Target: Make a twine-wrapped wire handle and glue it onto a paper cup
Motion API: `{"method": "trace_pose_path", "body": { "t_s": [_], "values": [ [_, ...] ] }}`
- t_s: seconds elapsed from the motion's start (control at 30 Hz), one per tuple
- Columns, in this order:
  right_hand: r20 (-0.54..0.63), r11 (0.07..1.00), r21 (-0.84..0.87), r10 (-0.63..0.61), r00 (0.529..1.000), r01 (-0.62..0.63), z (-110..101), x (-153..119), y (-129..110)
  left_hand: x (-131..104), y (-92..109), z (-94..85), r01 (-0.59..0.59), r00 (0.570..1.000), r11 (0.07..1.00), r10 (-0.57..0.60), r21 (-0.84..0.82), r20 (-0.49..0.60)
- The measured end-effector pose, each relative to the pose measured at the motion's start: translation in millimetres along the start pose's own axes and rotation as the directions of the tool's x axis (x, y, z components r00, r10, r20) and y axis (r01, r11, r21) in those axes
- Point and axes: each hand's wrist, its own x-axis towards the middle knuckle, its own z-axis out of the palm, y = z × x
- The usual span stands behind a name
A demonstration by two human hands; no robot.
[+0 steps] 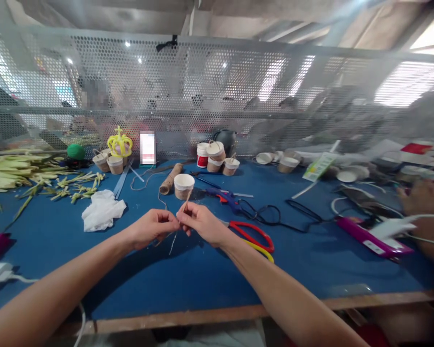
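My left hand (157, 227) and my right hand (200, 222) meet over the middle of the blue table, fingertips pinched together. Between them is a piece of twine (173, 242); one loose end hangs below the fingers, and a short light brown bit sticks up from my right hand. Just beyond my hands stands a white paper cup (184, 187) with its lower part wrapped in twine. A roll of brown twine (171, 179) lies left of the cup, with a strand trailing toward my left hand. Scissors (253, 236) with red and yellow handles lie partly behind my right forearm.
A blue glue gun (226, 198) with a black cord lies right of the cup. White tissue (103, 210) is at left. Twine-wrapped cups (215, 164) stand near the perforated metal screen (210, 77). At right are a purple power strip (374, 238) and another person's hand (425, 200).
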Motion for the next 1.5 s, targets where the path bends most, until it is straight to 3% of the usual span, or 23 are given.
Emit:
{"method": "trace_pose_path", "body": {
  "t_s": [0.37,0.6,0.93,1.03,1.23,1.5],
  "values": [
    [-0.031,0.992,-0.125,0.012,0.999,-0.016,-2.1,3.1,3.1,0.1,-1.1,-2.9,-0.007,1.0,1.0,0.007,0.011,0.007],
    [-0.002,0.988,-0.153,0.01,1.0,-0.01,-3.8,1.3,4.4,-0.9,-1.9,-4.2,-0.041,0.999,0.981,0.041,0.188,0.001],
    [-0.022,0.975,-0.221,-0.001,1.0,-0.004,-1.8,-1.7,-1.0,-1.5,-3.2,-3.6,-0.017,1.0,0.997,0.016,0.08,0.02],
    [-0.052,0.985,-0.173,0.017,0.999,-0.026,-0.1,-1.9,-1.3,-2.3,-2.4,-1.9,-0.024,1.0,0.997,0.023,0.078,0.012],
    [-0.004,1.0,0.029,-0.003,1.0,0.003,1.4,-1.4,-1.1,-1.7,0.3,-0.8,0.026,0.998,0.997,-0.022,-0.066,0.056],
    [-0.073,0.997,-0.083,-0.001,0.997,-0.005,-1.2,0.5,4.3,-0.9,0.0,-2.5,-0.042,0.998,0.981,0.051,0.188,-0.042]
  ]
}}
